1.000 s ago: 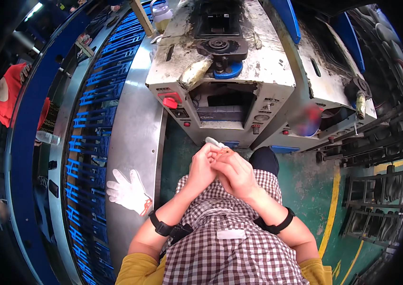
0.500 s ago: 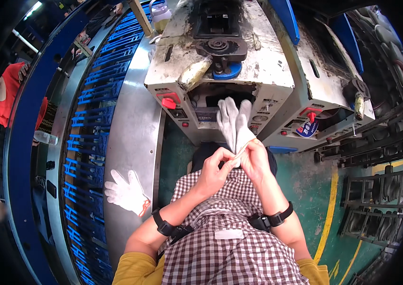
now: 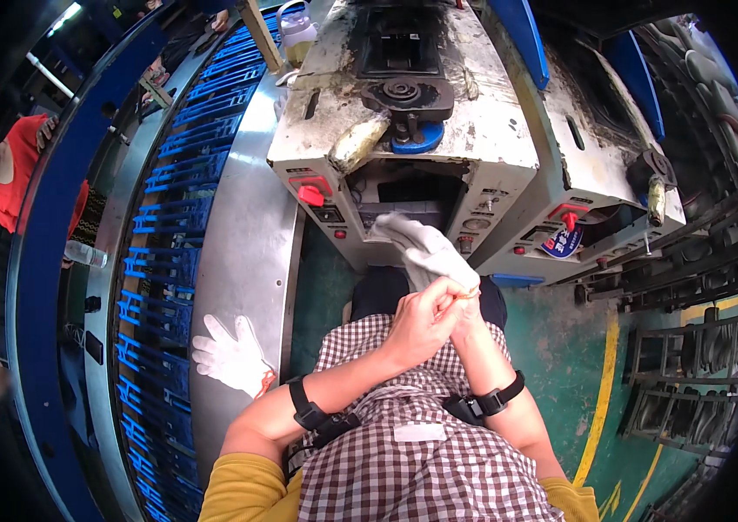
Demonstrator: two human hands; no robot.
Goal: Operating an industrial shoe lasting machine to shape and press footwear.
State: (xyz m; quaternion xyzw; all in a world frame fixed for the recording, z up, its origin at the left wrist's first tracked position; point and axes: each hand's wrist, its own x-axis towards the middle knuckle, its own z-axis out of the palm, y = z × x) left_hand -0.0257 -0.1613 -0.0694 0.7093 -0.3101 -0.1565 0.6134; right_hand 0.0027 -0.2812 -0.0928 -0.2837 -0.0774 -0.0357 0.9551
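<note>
A white knitted work glove [image 3: 432,259] now covers my right hand [image 3: 421,246], whose fingers stretch out ahead and to the left, holding nothing. My left hand [image 3: 425,324] is closed, pinching the glove's orange-edged cuff at my right wrist. Both hands are in front of my checked apron, just below the opening of a worn white machine [image 3: 499,113]. To the left, a second white glove [image 3: 234,355] with orange edging lies flat on the metal ledge [image 3: 243,235], fingers pointing away from me. No hand touches it.
Red switch knobs [image 3: 310,195] and a cloth-wrapped handle [image 3: 358,143] jut from the machine. Another similar machine [image 3: 595,174] stands to its right. Blue racks [image 3: 156,296] run along the left, beyond which a person in red [image 3: 16,174] shows. Dark shelving [image 3: 691,383] fills the far right.
My right hand has slid into the glove, which hung beyond my fingers before. My left hand has shifted right and closed on the cuff at the wrist.
</note>
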